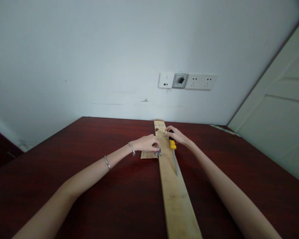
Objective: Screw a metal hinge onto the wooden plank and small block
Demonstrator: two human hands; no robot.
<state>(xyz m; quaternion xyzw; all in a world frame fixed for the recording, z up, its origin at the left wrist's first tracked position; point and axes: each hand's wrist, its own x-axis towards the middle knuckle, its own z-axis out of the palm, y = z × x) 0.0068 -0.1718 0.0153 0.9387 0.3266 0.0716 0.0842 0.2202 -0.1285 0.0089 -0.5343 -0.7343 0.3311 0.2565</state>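
A long pale wooden plank (175, 196) lies on the dark red tabletop, running from the near edge towards the wall. My left hand (147, 143) is closed in a pinch at the plank's left edge, its fingertips on a small grey-and-dark patterned piece (158, 151) whose kind I cannot make out. Under that hand lies a flat tan piece (148, 155), partly covered. My right hand (176, 135) rests over the plank's far part, curled around the black-and-yellow handle of a screwdriver (173, 145). The screwdriver's metal shaft points back towards me, above the plank.
A white wall stands behind the table (109, 199), with a row of sockets (199, 82) and a black plug (181, 80). A pale panelled door (276, 116) is on the right. A thin printed strip (224, 129) lies at the far right edge of the table.
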